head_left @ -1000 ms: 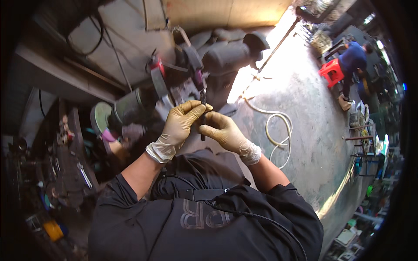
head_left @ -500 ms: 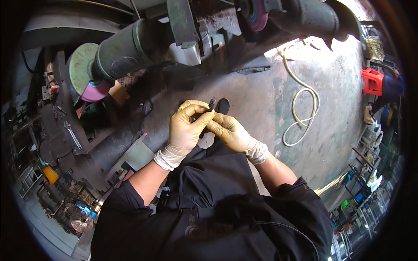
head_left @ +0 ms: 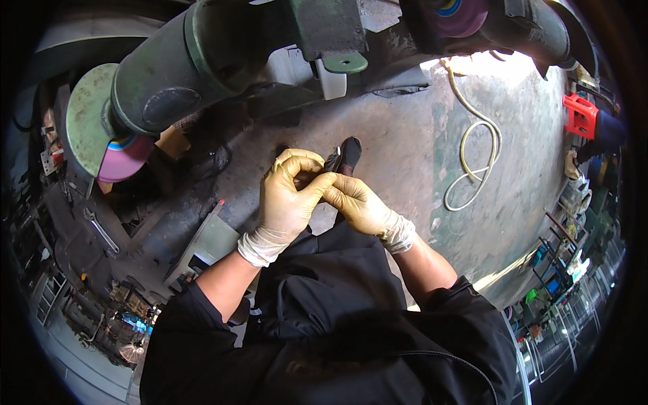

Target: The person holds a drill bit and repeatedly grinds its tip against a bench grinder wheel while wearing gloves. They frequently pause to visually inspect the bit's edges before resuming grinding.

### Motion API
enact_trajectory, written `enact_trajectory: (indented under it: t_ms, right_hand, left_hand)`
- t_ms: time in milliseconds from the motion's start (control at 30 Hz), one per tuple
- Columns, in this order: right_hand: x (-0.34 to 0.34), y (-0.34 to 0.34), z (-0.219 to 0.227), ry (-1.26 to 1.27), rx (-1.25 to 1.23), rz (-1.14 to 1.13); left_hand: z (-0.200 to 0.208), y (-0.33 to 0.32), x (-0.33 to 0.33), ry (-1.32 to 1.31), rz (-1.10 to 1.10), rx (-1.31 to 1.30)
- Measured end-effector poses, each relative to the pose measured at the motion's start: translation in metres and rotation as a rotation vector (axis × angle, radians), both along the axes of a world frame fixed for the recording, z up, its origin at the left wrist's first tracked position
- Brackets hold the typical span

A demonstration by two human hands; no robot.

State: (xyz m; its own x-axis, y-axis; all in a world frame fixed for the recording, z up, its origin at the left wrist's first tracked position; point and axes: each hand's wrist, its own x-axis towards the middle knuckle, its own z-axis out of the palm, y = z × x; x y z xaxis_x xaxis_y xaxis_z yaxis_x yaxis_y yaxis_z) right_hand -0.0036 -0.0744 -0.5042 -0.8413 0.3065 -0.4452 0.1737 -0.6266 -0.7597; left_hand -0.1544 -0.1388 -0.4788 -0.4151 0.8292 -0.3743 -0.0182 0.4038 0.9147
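My left hand [head_left: 283,199], in a yellowish rubber glove, is closed with thumb and fingers pinched together. My right hand [head_left: 361,206], gloved the same way, meets it fingertip to fingertip in front of my body, also in a pinch. A small dark, shiny metal piece [head_left: 333,159] sticks up from between the fingers. Its lower part is hidden by the gloves, so its exact kind cannot be told. Past the hands, a dark shoe [head_left: 350,152] shows on the floor.
Ahead stands a large green grinding machine [head_left: 158,81] with a pink grinding wheel [head_left: 128,158] at left and another pink wheel [head_left: 466,17] at right. A wrench [head_left: 101,229] lies at left. A pale hose [head_left: 496,145] loops over the floor, near a red stool [head_left: 580,116].
The grinding machine appears nearer and larger, its left wheel farther left in view. One shoe shows farther forward. Both hands keep their pinch on the small piece, which shows more.
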Motion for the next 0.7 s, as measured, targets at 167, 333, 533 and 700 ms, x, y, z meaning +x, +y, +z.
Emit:
enact_trajectory:
  t_ms: [167, 333, 533, 700]
  right_hand:
    - [-0.011, -0.005, -0.01, -0.036, -0.013, -0.008]
    - [-0.019, -0.003, -0.004, -0.152, -0.13, -0.088]
    - [-0.014, -0.004, -0.001, -0.252, -0.153, -0.18]
    - [-0.01, -0.001, 0.002, -0.229, -0.21, -0.225]
  left_hand:
    - [-0.012, -0.003, -0.013, -0.029, -0.024, -0.001]
    - [-0.019, -0.003, -0.021, -0.346, -0.019, -0.05]
    - [-0.016, 0.004, -0.019, -0.664, 0.004, -0.132]
    - [-0.022, 0.007, -0.01, -0.685, 0.053, -0.159]
